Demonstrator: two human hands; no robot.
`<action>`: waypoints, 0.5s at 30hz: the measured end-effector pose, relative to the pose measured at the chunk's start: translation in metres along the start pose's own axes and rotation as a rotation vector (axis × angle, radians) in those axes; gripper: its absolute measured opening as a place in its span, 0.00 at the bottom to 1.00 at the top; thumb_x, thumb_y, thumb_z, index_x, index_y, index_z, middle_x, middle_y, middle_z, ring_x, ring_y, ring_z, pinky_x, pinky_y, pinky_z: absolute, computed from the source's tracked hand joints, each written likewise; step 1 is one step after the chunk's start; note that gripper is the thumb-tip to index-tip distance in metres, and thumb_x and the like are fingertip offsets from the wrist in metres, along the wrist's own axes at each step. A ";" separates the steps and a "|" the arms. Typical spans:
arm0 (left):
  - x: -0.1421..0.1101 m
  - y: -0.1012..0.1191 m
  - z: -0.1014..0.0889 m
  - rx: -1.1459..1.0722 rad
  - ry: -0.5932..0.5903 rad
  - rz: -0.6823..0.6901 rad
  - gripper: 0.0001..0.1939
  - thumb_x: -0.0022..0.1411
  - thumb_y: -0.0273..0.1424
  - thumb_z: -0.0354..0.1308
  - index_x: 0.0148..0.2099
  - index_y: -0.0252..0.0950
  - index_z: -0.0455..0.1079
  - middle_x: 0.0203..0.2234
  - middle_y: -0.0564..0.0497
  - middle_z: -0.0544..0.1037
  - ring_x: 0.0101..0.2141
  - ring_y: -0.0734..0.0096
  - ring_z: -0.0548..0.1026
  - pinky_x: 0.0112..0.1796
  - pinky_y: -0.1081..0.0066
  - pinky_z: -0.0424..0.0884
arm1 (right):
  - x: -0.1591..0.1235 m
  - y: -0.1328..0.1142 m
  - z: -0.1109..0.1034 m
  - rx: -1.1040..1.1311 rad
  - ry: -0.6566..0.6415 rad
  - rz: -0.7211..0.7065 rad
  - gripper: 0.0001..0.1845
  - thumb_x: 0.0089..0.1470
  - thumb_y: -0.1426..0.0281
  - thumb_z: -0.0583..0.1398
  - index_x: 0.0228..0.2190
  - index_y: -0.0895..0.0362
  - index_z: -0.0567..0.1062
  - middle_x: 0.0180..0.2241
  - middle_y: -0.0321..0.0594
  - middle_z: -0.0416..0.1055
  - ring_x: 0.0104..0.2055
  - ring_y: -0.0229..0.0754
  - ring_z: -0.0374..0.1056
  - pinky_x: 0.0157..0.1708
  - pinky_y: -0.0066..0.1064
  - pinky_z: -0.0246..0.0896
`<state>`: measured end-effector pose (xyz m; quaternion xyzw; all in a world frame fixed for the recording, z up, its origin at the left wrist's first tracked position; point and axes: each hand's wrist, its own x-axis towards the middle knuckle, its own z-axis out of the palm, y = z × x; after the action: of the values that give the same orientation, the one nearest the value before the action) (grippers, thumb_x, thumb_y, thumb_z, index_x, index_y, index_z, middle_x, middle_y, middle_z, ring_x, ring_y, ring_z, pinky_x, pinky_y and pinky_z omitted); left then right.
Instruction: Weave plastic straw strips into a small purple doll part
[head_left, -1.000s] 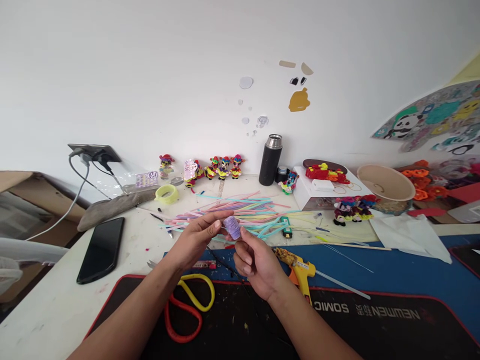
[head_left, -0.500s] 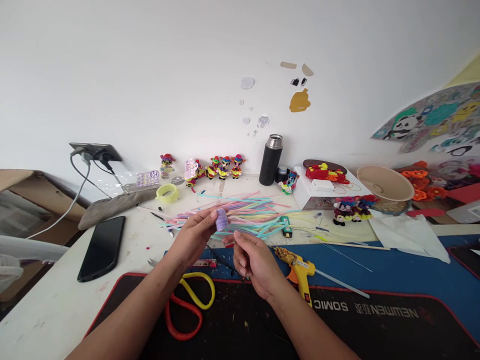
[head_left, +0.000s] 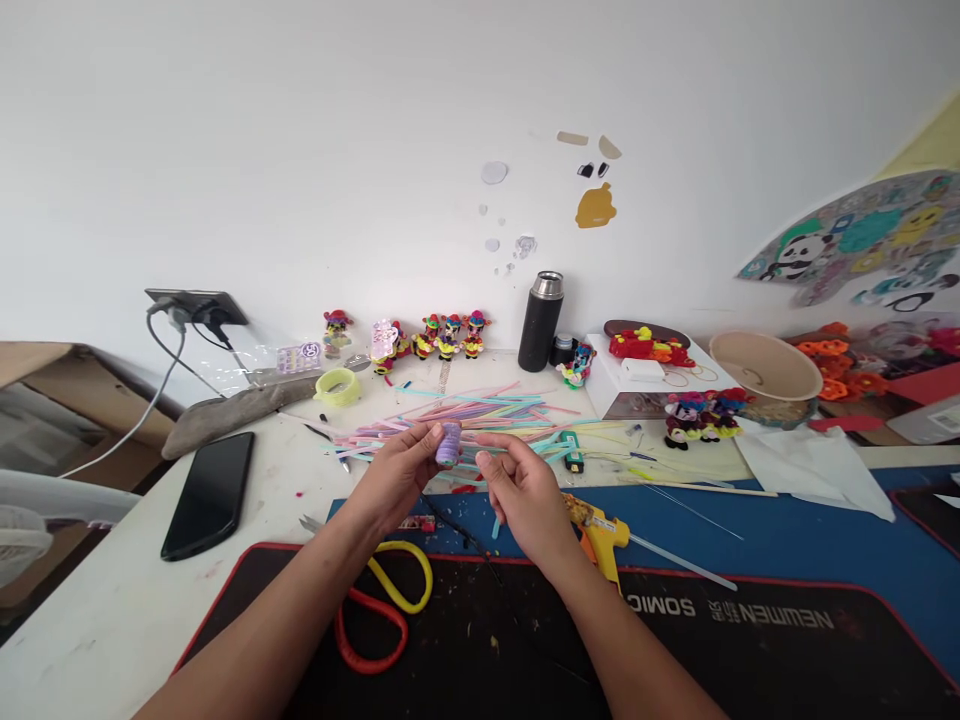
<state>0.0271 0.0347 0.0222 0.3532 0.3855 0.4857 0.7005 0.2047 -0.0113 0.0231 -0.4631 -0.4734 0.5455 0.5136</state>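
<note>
My left hand (head_left: 405, 465) pinches a small purple coil (head_left: 449, 443) that looks wound from fuzzy pipe cleaner, holding it upright above the table. A little teal shows at its lower end. Just right of the coil, my right hand (head_left: 525, 490) has its fingers curled and the index finger reaching toward the coil. From beneath that hand pokes the end of a light blue pipe cleaner (head_left: 496, 528); the rest is hidden by the fingers. Behind both hands lies a loose spread of pastel pipe cleaners (head_left: 480, 410).
Scissors (head_left: 371, 630) with red and yellow handles lie on the black mat (head_left: 525, 650). A yellow glue gun (head_left: 607, 540) rests right of my right hand. Farther back stand a black flask (head_left: 541, 325), several small figures (head_left: 450, 338) and a tape roll (head_left: 337, 387). A phone (head_left: 208, 495) lies left.
The purple coil has moved slightly right and down and stands more upright. My right hand has risen and turned, and a light blue end now shows below it.
</note>
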 end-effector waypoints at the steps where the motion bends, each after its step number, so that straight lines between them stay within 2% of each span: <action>1: 0.000 0.000 0.000 -0.012 0.007 -0.006 0.21 0.51 0.44 0.77 0.42 0.36 0.82 0.34 0.48 0.82 0.33 0.69 0.76 0.37 0.71 0.73 | 0.000 0.001 -0.001 -0.020 -0.004 -0.009 0.22 0.61 0.51 0.65 0.48 0.53 0.79 0.18 0.27 0.61 0.16 0.36 0.55 0.17 0.28 0.52; 4: -0.001 0.000 0.000 -0.040 0.026 -0.024 0.22 0.49 0.44 0.78 0.41 0.37 0.81 0.33 0.50 0.80 0.31 0.71 0.74 0.35 0.72 0.73 | 0.000 0.002 -0.002 -0.093 -0.006 -0.034 0.21 0.63 0.52 0.64 0.50 0.51 0.78 0.20 0.28 0.61 0.19 0.37 0.57 0.21 0.29 0.53; 8: -0.003 -0.001 0.001 -0.045 0.006 -0.030 0.20 0.52 0.43 0.77 0.40 0.37 0.80 0.33 0.50 0.79 0.31 0.71 0.74 0.35 0.71 0.73 | 0.000 0.003 -0.002 -0.188 -0.004 -0.091 0.21 0.62 0.55 0.65 0.53 0.51 0.78 0.21 0.30 0.63 0.24 0.40 0.60 0.25 0.30 0.54; 11: -0.005 -0.001 0.004 -0.050 -0.029 -0.048 0.20 0.52 0.43 0.77 0.40 0.37 0.79 0.33 0.50 0.79 0.33 0.69 0.75 0.37 0.70 0.74 | -0.001 0.005 -0.001 -0.274 -0.011 -0.144 0.25 0.61 0.57 0.66 0.57 0.49 0.76 0.22 0.30 0.65 0.24 0.40 0.59 0.27 0.31 0.53; 15: -0.007 -0.002 0.007 -0.065 -0.072 -0.072 0.22 0.51 0.41 0.78 0.44 0.36 0.80 0.34 0.49 0.80 0.32 0.69 0.75 0.34 0.73 0.72 | -0.002 0.007 0.000 -0.381 -0.025 -0.190 0.30 0.59 0.59 0.68 0.62 0.47 0.73 0.22 0.30 0.67 0.25 0.41 0.61 0.28 0.32 0.52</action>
<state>0.0328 0.0270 0.0253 0.3333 0.3568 0.4595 0.7420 0.2036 -0.0136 0.0159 -0.4984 -0.6159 0.4011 0.4598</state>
